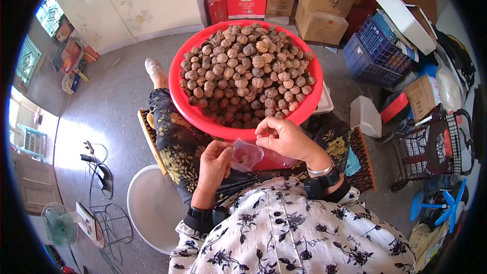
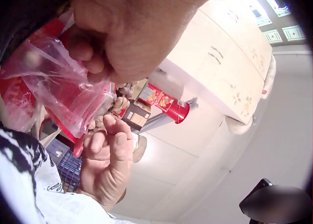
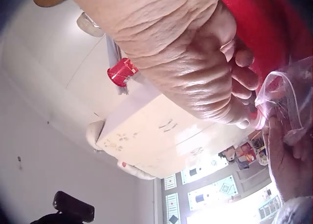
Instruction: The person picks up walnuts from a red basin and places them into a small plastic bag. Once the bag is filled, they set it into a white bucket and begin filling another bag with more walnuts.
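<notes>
In the head view, my left hand [image 1: 214, 165] pinches the rim of a clear plastic bag [image 1: 248, 153] between thumb and fingers. A small brownish thing, walnut-like, shows low in the bag. My right hand [image 1: 289, 141] hovers at the bag's other side, its fingers loosely bent and nothing visible in them. In the right wrist view its thumb tip lies right by the bag's edge [image 3: 259, 114]. Just beyond both hands, a large red basin [image 1: 175, 86] is heaped with walnuts [image 1: 243, 66], with a hollow on the near side.
Below the bag is a red surface [image 1: 274, 161] between the knees. A round whitish tub [image 1: 152, 208] stands on the floor to the left, near a fan [image 1: 61, 223] and cables. Boxes [image 1: 324, 0] line the back; blue crates [image 1: 378, 50] and a checked trolley [image 1: 426, 147] stand right.
</notes>
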Available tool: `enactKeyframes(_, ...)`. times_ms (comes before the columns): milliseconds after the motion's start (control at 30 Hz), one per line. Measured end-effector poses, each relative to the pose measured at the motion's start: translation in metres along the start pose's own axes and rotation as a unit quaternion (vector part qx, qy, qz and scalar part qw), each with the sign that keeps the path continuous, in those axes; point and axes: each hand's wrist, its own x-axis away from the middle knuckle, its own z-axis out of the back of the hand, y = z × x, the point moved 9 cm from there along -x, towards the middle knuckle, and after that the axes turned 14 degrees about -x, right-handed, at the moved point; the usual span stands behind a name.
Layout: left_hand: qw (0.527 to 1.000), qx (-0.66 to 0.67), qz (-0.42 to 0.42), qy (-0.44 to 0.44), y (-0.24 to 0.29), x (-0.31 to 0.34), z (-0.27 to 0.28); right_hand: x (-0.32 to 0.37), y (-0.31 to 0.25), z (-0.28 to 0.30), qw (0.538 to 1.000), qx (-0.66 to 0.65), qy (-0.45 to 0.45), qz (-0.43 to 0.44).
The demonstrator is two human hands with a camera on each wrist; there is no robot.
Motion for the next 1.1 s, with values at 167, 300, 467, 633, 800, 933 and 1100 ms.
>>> enactKeyframes(167, 1.000, 0.018, 0.005, -0.006, -0.002, 0.000, -0.001, 0.003, 0.005, 0.027, 0.997, 0.004, 0.066, -0.025)
enactKeyframes(300, 1.000, 0.021, -0.003, -0.005, -0.004, -0.001, -0.001, 0.003, 0.014, 0.060, 0.989, 0.048, 0.139, -0.002)
enactKeyframes(467, 1.000, 0.020, -0.004, -0.004, -0.003, 0.000, 0.000, 0.000, 0.015, 0.098, 0.967, 0.059, 0.247, 0.030)
enactKeyframes(633, 1.000, 0.017, 0.004, -0.009, -0.006, 0.001, 0.001, -0.018, 0.021, 0.134, 0.929, 0.151, 0.327, 0.084)
enactKeyframes(800, 1.000, 0.023, -0.002, -0.011, -0.007, 0.002, 0.001, -0.037, 0.003, 0.141, 0.870, 0.308, 0.373, 0.094)
enactKeyframes(933, 1.000, 0.019, -0.002, -0.013, -0.006, 0.002, 0.001, -0.051, 0.000, 0.136, 0.833, 0.398, 0.372, 0.097)
enactKeyframes(1100, 0.999, 0.028, -0.003, -0.021, -0.005, 0.004, 0.001, -0.057, -0.001, 0.130, 0.821, 0.419, 0.370, 0.117)
